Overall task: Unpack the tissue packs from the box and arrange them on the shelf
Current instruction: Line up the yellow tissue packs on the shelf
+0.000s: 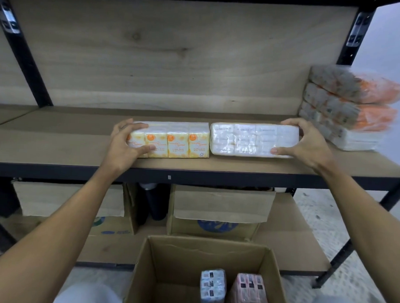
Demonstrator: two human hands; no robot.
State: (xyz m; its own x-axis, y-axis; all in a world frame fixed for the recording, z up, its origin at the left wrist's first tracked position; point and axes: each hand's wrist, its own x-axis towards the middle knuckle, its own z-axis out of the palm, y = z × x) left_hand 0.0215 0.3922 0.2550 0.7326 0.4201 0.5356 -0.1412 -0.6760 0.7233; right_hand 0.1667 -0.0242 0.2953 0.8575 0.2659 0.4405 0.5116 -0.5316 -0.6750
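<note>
The yellow pack (172, 139) and white pack (250, 139) sit end to end on the shelf (56, 154). The left hand (125, 148) has its grip clamped on yellow's outer end, the right hand (309, 144) on white's. Best to press them together evenly, fronts level.

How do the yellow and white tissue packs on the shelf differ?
The yellow pack shows orange print; the white pack looks plain. The left hand grips the yellow pack's left end, the right hand the white pack's right end. Both sit side by side on the shelf.
</note>
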